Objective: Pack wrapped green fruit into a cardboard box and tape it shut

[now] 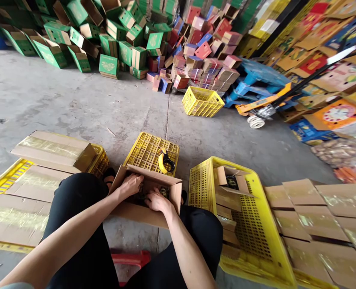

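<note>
An open cardboard box (175, 196) rests between my knees, its flaps folded outward. Inside lie dark, patterned small items (165, 192) whose kind I cannot make out. My left hand (131, 184) reaches into the box's left part, fingers curled down and their tips hidden. Beside it, lower and to the right, my right hand (156, 199) bends its fingers over the dark contents. What either hand grips is hidden. Just beyond the box, a yellow tape dispenser (165, 161) with a black part lies on an upturned yellow crate (144, 146).
On my right, a yellow crate (256, 224) holds small cartons, one open with dark contents. Taped cartons (322, 216) stand farther right, and more taped boxes (30, 182) sit at left. Ahead are another yellow crate (202, 102), a pallet jack (265, 102) and piled green boxes (108, 65).
</note>
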Demonstrator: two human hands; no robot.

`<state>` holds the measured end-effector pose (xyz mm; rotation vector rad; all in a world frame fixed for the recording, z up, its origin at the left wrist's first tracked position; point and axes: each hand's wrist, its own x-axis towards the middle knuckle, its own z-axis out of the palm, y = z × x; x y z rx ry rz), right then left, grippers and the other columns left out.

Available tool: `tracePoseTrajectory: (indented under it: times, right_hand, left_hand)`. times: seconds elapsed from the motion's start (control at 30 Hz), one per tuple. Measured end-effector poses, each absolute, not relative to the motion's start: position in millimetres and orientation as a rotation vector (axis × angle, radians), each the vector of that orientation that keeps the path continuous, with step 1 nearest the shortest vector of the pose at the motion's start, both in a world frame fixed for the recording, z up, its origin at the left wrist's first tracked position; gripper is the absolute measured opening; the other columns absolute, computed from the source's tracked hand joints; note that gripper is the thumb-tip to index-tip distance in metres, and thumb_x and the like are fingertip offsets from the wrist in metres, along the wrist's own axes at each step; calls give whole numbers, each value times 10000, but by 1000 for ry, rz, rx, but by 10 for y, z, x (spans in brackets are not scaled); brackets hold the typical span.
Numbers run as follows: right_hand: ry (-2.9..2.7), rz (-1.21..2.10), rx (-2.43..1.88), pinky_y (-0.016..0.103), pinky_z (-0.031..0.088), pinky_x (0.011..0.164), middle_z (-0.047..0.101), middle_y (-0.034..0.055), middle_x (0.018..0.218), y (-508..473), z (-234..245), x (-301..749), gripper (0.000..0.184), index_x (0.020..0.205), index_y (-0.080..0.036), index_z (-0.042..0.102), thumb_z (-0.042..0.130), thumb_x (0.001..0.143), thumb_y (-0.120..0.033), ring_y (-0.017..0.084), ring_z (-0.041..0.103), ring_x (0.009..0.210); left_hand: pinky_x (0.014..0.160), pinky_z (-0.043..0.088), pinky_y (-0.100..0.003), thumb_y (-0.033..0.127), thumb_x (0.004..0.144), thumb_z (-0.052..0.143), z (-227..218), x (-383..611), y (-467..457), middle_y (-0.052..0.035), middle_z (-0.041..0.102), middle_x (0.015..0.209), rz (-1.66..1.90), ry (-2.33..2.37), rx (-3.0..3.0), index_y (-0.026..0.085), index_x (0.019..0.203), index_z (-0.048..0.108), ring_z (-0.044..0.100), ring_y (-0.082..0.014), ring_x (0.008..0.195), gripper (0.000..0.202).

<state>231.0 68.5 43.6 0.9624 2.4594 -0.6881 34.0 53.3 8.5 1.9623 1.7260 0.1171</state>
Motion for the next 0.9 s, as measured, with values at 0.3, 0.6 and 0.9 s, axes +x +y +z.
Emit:
tracePoseTrajectory:
  times: [0.3, 0.6, 0.9]
  right_hand:
    - [2406, -700, 1040, 317, 544, 1005, 753, 202, 1284, 728, 495, 2309, 284, 1179, -93, 786, 565, 1021, -175, 277, 736, 1166]
    - [2324, -654, 1163, 316, 535, 1010, 783, 166, 1232, 655, 516, 2381, 345, 1211, -156, 775, 616, 923, -53, 276, 726, 1212]
    - [2376, -534, 1414, 322, 506, 1004, 776, 164, 1264, 880, 767, 2550, 304, 1231, -138, 721, 482, 1044, -135, 268, 720, 1219]
  left_hand:
    - [898, 583, -329, 135, 880, 643, 171, 387, 620, -111, 825, 1024, 232, 1701, 1918, 154, 1087, 772, 786, -291, 1019, 244]
    - [1009, 569, -370, 244, 1001, 598, 149, 356, 568, -152, 811, 1178, 100, 1750, 1870, 168, 1303, 730, 769, -313, 1139, 339]
    - [1016, 555, -390, 217, 898, 728, 120, 241, 528, -178, 799, 1148, -19, 1772, 1818, 155, 1113, 783, 743, -352, 1161, 230]
